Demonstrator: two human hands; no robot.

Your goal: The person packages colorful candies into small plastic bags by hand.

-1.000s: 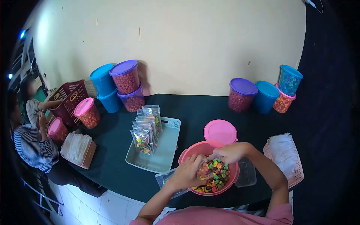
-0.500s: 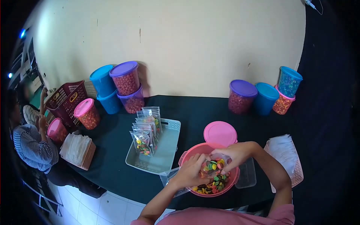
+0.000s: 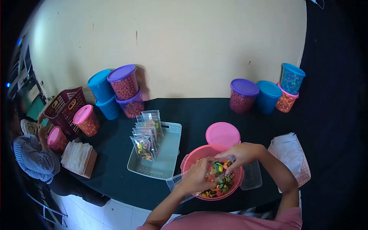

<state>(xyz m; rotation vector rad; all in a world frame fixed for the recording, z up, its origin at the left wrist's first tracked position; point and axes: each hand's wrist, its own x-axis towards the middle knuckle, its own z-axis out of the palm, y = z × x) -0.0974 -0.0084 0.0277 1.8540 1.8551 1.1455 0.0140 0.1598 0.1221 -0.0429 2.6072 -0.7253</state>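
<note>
Both of my hands are over a pink tub (image 3: 185, 165) of small red, yellow, green and dark candies (image 3: 226, 187). Between them is a clear plastic bag (image 3: 219, 167) with the same candies inside. My left hand (image 3: 196, 177) curls around the bag's left side, and my right hand (image 3: 240, 156) grips its upper right edge. Part of the bag is hidden behind my fingers. Beneath my left wrist lies clear plastic (image 3: 174, 181), and to the tub's right a clear plastic box (image 3: 252, 175) rests on the table. The round pink lid (image 3: 223, 134) lies just behind the tub.
A grey-green tray (image 3: 168, 153) holds several filled bags (image 3: 145, 143) on its left side. White plastic bags fill baskets at right (image 3: 286, 159) and left (image 3: 78, 158). Lidded tubs (image 3: 244, 96) line the wall. A person in a striped top (image 3: 34, 157) stands at the left.
My view has shifted slightly. Both hands stay around the bag over the tub, the right fingers slightly repositioned. At the left, the other person's raised arm has come down.
</note>
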